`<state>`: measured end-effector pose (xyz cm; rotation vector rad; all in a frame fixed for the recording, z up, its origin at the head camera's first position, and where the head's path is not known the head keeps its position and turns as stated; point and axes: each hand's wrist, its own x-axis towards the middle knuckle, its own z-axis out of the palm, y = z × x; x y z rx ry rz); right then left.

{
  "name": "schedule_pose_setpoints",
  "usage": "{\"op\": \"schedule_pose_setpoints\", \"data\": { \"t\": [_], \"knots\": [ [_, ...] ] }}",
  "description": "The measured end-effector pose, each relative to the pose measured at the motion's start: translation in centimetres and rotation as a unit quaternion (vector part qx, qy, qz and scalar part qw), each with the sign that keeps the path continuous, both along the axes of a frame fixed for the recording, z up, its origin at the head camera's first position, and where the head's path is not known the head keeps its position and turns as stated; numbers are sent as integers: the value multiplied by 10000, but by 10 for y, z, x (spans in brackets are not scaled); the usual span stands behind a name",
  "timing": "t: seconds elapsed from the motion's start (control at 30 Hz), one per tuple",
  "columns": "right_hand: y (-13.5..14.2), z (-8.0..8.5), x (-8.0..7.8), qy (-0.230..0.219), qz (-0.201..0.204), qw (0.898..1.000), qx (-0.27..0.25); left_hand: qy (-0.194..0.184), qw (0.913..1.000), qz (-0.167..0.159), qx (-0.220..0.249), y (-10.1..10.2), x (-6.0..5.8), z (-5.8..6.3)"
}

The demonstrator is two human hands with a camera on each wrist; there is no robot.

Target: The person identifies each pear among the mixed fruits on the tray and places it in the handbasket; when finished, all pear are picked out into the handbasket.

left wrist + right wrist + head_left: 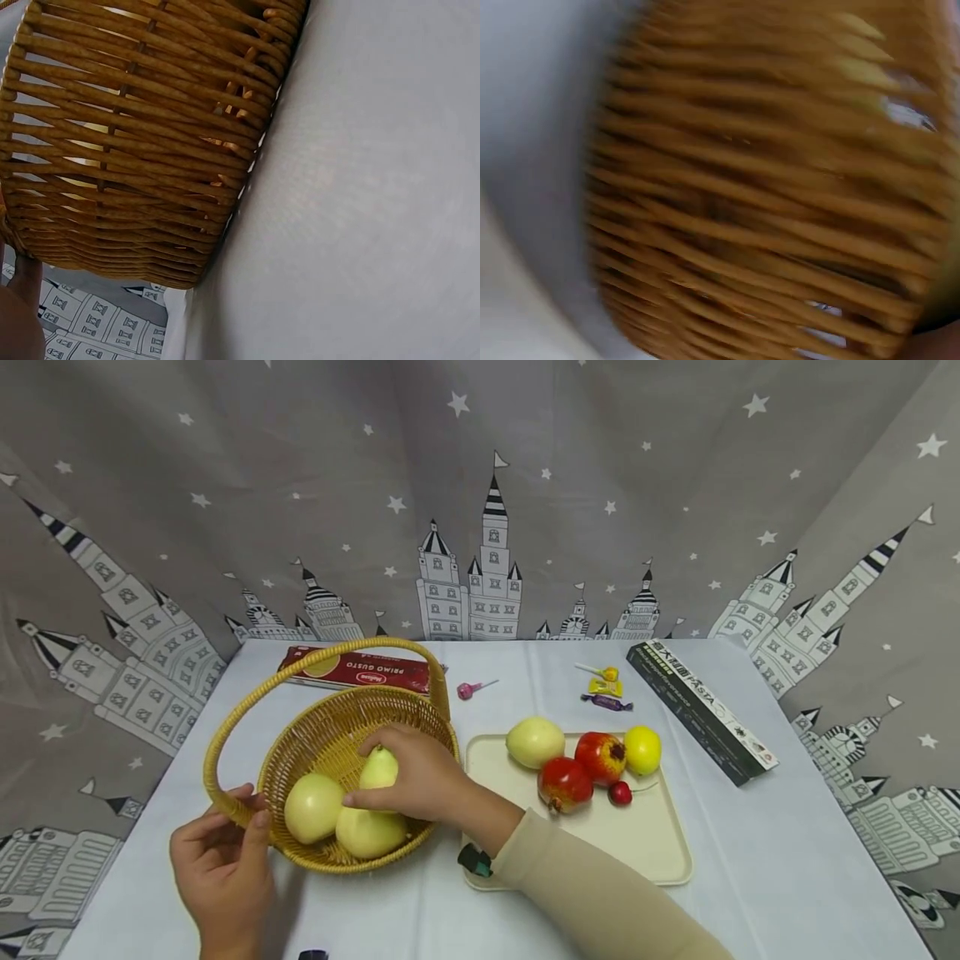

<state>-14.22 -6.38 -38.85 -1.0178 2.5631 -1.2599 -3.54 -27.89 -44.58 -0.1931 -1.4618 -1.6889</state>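
Observation:
My left hand [223, 867] holds the handle of the wicker basket [298, 735] near its lower left end, thumb and fingers around it. Inside the basket, my right hand [426, 775] grips a yellow-green pear [378, 768] between thumb and fingers, its stem end up. The pear is over two pale green round fruits, one on the left [313, 808] and one in front [371, 833]. In the left wrist view the woven basket wall [142, 142] fills the upper left, with a finger [26, 281] at its edge. The right wrist view shows the wall [757, 187] blurred.
Right of the basket, a cream tray [622, 852] bears a pale green fruit [536, 742], two pomegranates [566, 785], a lemon [642, 750] and a cherry [620, 793]. Behind are a red box [360, 670], a pink lollipop [467, 691], candies [606, 702] and a dark pasta box [701, 714].

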Motion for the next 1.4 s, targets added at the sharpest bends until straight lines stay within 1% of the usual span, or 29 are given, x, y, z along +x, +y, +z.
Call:
{"op": "schedule_pose_setpoints", "data": {
  "t": [0.07, 0.17, 0.33, 0.47, 0.53, 0.63, 0.67, 0.73, 0.8, 0.83, 0.87, 0.93, 1.0, 1.03, 1.07, 1.1, 1.13, 1.17, 1.2, 1.23, 1.27, 1.3, 1.33, 1.4],
  "knots": [
    [0, -8, 3, -9, -80, 9999, -149, 77, 9999, -41, 81, 0, -1, 1],
    [3, -16, 5, 76, -148, 9989, -439, 137, 9997, -82, 166, 1, -1, 2],
    [8, -25, 7, 99, -135, 9971, -737, 40, 10000, -61, 51, 3, 1, 4],
    [10, -28, 5, 242, -92, 9961, -839, -68, 10000, 41, 4, 4, 2, 3],
    [9, -29, 5, 353, -92, 9964, -764, -107, 9999, 95, 6, 3, 2, 2],
    [8, -31, 6, 451, -93, 9970, -615, -74, 9999, 66, 58, 3, 2, 1],
    [8, -32, 6, 444, -107, 9972, -589, -28, 9999, 23, 99, 3, 2, 1],
    [9, -31, 7, 397, -145, 9972, -617, -35, 10000, 50, 27, 2, 1, 0],
    [11, -29, 7, 288, -187, 9964, -775, 29, 10000, 3, 64, 2, 0, -1],
    [13, -28, 7, 216, -189, 9952, -937, 21, 10000, 22, 29, 2, -1, -1],
    [16, -27, 7, 183, -195, 9934, -1116, 76, 9999, -34, 88, 2, -1, -1],
    [27, -26, 6, 278, -237, 9877, -1521, 97, 9998, -69, 131, 3, -1, 0],
    [43, -26, 3, 409, -434, 9770, -2045, 93, 9998, -73, 162, 4, 0, 1],
    [53, -26, 0, 481, -646, 9701, -2287, 55, 9999, -39, 142, 5, 1, 1],
    [63, -27, -4, 598, -953, 9629, -2455, 38, 9999, -32, 158, 6, 1, 2],
    [73, -27, -9, 682, -1320, 9551, -2563, 0, 9999, 2, 142, 6, 1, 2],
    [83, -28, -14, 671, -1698, 9466, -2658, -31, 9999, 29, 128, 6, 1, 2],
    [92, -29, -19, 602, -2079, 9409, -2604, -40, 9999, 54, 137, 6, 1, 1],
    [101, -30, -24, 494, -2414, 9382, -2428, -32, 9999, 48, 156, 5, 1, 1],
    [108, -31, -27, 344, -2694, 9385, -2133, -28, 9999, 43, 162, 5, 0, 0],
    [114, -32, -31, 200, -2887, 9415, -1729, -16, 9998, 39, 170, 4, 0, -2],
    [119, -33, -33, -4, -2965, 9463, -1286, 10, 9998, 27, 195, 3, -1, -3],
    [123, -33, -34, -189, -2947, 9518, -829, 15, 9998, 38, 206, 2, -1, -5],
    [126, -34, -35, -450, -2767, 9599, 16, 50, 9997, 21, 241, 0, -2, -8]
  ]
}}
